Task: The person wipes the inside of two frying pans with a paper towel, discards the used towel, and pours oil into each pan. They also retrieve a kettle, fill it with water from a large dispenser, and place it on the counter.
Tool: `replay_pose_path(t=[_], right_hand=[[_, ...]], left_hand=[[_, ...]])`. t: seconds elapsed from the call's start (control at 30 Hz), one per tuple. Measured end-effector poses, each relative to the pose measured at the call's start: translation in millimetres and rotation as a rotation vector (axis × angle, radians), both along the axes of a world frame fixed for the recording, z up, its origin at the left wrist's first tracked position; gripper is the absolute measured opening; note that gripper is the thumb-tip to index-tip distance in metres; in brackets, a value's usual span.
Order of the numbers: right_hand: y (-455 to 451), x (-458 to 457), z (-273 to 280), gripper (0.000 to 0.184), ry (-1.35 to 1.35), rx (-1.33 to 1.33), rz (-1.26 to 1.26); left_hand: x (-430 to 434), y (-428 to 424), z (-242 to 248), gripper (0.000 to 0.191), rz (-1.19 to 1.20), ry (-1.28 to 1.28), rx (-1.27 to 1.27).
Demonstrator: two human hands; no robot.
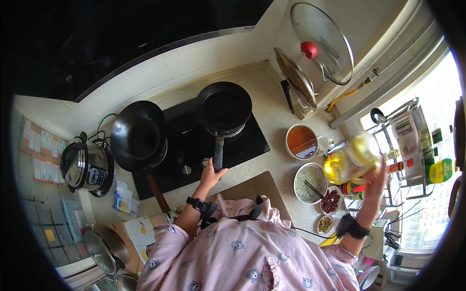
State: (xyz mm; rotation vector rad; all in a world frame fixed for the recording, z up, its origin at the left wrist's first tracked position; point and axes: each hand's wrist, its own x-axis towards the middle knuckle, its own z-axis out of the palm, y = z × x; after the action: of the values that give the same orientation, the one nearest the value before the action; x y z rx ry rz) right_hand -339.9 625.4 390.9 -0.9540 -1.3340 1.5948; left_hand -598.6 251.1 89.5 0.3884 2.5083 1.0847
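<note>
My left hand point(209, 176) is at the front of the black gas hob point(182, 131), thumb and fingers apart. Its fingertips are by a control knob point(205, 162), just beside the handle point(218, 152) of a black frying pan point(224, 103) on the right burner; I cannot tell whether they touch. My right hand point(375, 178) grips a large clear bottle of yellow cooking oil point(338, 165), tilted and motion-blurred, above the right side of the counter. The pan looks bare inside. Below the bottle stands a bowl of pale, green-flecked mixture point(309, 178) with chopsticks point(316, 191) in it.
A wok point(139, 134) sits on the left burner beside a pressure cooker point(87, 167). On the right are a bowl of orange-red liquid point(301, 140), a dish of dark red pieces point(332, 200) and chopped vegetables point(325, 224). Glass lids point(322, 43) lean at the back right.
</note>
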Motion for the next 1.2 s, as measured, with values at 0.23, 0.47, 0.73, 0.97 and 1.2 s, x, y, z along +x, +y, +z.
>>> replay_pose_path(t=[0.23, 0.47, 0.73, 0.97, 1.2], right_hand=[[-101, -190, -21, 0.039, -0.437, 0.018, 0.703], [-149, -310, -55, 0.051, -0.803, 0.676, 0.864], [-157, -390, -102, 0.052, -1.122, 0.952, 0.818], [-154, -424, -104, 0.057, -1.281, 0.781, 0.786], [-133, -430, -103, 0.057, -1.236, 0.775, 0.688]], left_hand=[[-22, -19, 25, 0.090, -0.141, -0.266, 0.095], [-36, -25, 23, 0.067, -0.215, -0.382, 0.216], [-38, -20, 15, 0.070, -0.247, -0.385, 0.195], [-25, -15, -9, 0.079, -0.293, -0.304, 0.100], [-21, -15, -4, 0.053, -0.220, -0.240, 0.149]])
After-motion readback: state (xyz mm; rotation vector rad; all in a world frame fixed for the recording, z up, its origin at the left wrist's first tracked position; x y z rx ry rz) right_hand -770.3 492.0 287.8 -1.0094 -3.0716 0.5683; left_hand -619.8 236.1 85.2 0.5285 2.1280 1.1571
